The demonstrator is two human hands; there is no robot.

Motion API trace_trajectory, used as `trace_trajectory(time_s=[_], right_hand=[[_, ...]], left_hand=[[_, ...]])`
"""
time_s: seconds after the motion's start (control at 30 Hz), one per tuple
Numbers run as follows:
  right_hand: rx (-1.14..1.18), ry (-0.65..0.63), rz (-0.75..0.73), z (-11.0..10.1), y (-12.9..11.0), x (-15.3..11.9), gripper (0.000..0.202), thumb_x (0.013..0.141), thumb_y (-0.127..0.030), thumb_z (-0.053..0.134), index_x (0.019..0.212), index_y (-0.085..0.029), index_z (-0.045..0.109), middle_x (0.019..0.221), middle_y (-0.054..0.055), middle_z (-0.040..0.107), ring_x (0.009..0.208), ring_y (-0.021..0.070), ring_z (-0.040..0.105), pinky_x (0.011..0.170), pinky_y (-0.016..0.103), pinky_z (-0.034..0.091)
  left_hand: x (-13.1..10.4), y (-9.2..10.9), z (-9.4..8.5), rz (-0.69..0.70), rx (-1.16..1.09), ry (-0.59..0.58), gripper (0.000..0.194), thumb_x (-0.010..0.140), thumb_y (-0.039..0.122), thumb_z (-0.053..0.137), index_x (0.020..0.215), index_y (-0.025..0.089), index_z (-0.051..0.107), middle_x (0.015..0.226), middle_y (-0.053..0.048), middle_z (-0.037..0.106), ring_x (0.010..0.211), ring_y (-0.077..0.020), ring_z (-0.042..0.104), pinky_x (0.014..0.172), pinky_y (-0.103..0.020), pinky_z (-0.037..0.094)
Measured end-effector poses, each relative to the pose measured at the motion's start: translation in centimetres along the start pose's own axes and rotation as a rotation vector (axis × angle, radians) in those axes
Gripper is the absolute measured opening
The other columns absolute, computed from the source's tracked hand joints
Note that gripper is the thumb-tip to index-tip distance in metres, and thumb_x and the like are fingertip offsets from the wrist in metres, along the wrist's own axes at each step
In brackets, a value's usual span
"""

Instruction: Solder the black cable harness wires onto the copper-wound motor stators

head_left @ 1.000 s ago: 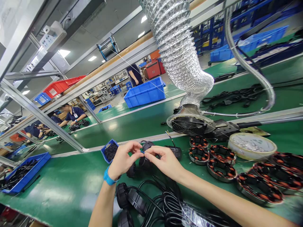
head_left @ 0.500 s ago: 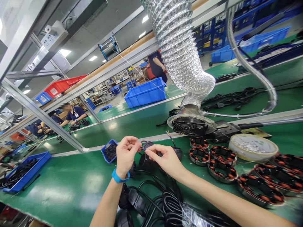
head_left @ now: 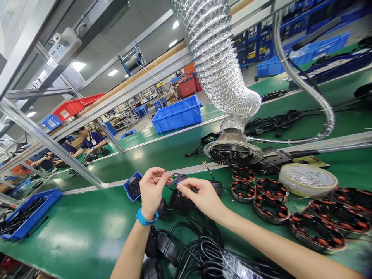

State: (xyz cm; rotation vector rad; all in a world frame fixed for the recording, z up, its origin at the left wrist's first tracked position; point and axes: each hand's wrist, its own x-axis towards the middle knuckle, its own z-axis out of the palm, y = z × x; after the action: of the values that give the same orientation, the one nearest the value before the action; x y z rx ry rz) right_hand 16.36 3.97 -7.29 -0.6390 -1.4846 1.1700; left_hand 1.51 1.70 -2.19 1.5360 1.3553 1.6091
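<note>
My left hand [head_left: 153, 190], with a blue band at the wrist, is closed in a pinch over the green bench. My right hand [head_left: 202, 197] pinches from the other side, its fingertips close to the left ones. Between them run thin wires [head_left: 174, 182], partly blue; their ends are hidden by my fingers. Just below and behind the hands stand round black housings [head_left: 178, 199] with black cables. Another black housing [head_left: 216, 187], right of my right hand, has coloured wire ends sticking up. Coiled black cables [head_left: 213, 252] lie beneath my forearms.
Several copper-wound stator rings [head_left: 271, 209] lie on the right, near a round tub [head_left: 308, 179] of small pieces. A fan hood [head_left: 232, 149] hangs under a silver duct [head_left: 215, 58]. Blue bins [head_left: 133, 186] hold black parts. A co-worker [head_left: 91, 141] sits far left.
Both hands keep their pinch, with slightly more of the wires showing between them. The view has shifted a little. The person standing behind the duct is out of sight.
</note>
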Motion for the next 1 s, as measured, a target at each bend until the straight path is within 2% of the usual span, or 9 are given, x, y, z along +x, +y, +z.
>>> trace_trajectory(time_s=[0.3, 0.43, 0.53, 0.67, 0.8, 0.9, 1.0], right_hand=[[0.012, 0.0, 0.02, 0.0, -0.2, 0.0, 0.027, 0.082, -0.037, 0.061, 0.064, -0.017, 0.064, 0.059, 0.0, 0.061, 0.057, 0.0146, 0.053, 0.057, 0.026, 0.043], [0.022, 0.016, 0.026, 0.1, -0.4, -0.1, 0.025, 0.082, -0.033, 0.062, 0.062, -0.018, 0.065, 0.059, 0.0, 0.062, 0.058, 0.0146, 0.055, 0.058, 0.026, 0.044], [0.06, 0.036, 0.038, 0.3, -0.1, 0.1, 0.024, 0.082, -0.033, 0.063, 0.064, -0.017, 0.067, 0.059, 0.001, 0.064, 0.058, 0.0145, 0.056, 0.059, 0.026, 0.045], [0.091, 0.051, 0.065, 0.3, 0.4, 0.4, 0.023, 0.081, -0.035, 0.066, 0.066, -0.017, 0.07, 0.058, 0.0, 0.064, 0.055, 0.0133, 0.056, 0.057, 0.025, 0.045], [0.106, 0.009, 0.111, 0.2, 0.6, 0.6, 0.019, 0.08, -0.032, 0.067, 0.071, -0.016, 0.073, 0.059, 0.0, 0.065, 0.054, 0.0127, 0.057, 0.057, 0.024, 0.046], [0.037, 0.005, 0.098, 0.0, 0.8, 0.7, 0.013, 0.076, -0.025, 0.07, 0.083, -0.016, 0.076, 0.07, 0.002, 0.071, 0.065, 0.016, 0.063, 0.064, 0.027, 0.05], [-0.049, 0.038, 0.042, 0.0, 1.3, 0.7, 0.024, 0.073, -0.019, 0.073, 0.097, -0.018, 0.075, 0.088, 0.004, 0.074, 0.081, 0.0201, 0.067, 0.077, 0.032, 0.053]], left_hand=[[-0.2, -0.2, 0.1, -0.001, 0.0, -0.067, 0.023, 0.077, 0.028, 0.075, 0.094, 0.016, 0.064, 0.073, -0.001, 0.071, 0.067, -0.0146, 0.07, 0.066, -0.024, 0.058], [-0.2, -0.1, -0.5, -0.018, 0.088, -0.152, 0.027, 0.08, 0.033, 0.071, 0.1, 0.016, 0.069, 0.079, -0.004, 0.074, 0.072, -0.0175, 0.071, 0.07, -0.027, 0.058], [-0.2, -0.1, -1.0, 0.022, 0.182, -0.178, 0.026, 0.083, 0.036, 0.067, 0.102, 0.018, 0.071, 0.087, -0.006, 0.075, 0.077, -0.0191, 0.071, 0.075, -0.03, 0.059], [0.0, -0.2, -1.2, 0.155, 0.33, -0.26, 0.02, 0.08, 0.036, 0.07, 0.09, 0.02, 0.073, 0.089, -0.005, 0.073, 0.082, -0.0199, 0.069, 0.073, -0.027, 0.056], [0.3, -0.4, -1.4, 0.163, 0.406, -0.295, 0.019, 0.081, 0.039, 0.067, 0.083, 0.021, 0.071, 0.082, -0.002, 0.071, 0.075, -0.018, 0.066, 0.069, -0.025, 0.054], [0.5, -0.5, -1.9, 0.162, 0.44, -0.292, 0.018, 0.081, 0.039, 0.067, 0.084, 0.021, 0.07, 0.083, -0.001, 0.071, 0.079, -0.0176, 0.065, 0.072, -0.025, 0.053], [0.7, -0.5, -2.2, 0.137, 0.441, -0.256, 0.017, 0.082, 0.038, 0.068, 0.085, 0.021, 0.068, 0.084, -0.002, 0.07, 0.08, -0.017, 0.064, 0.074, -0.025, 0.052]])
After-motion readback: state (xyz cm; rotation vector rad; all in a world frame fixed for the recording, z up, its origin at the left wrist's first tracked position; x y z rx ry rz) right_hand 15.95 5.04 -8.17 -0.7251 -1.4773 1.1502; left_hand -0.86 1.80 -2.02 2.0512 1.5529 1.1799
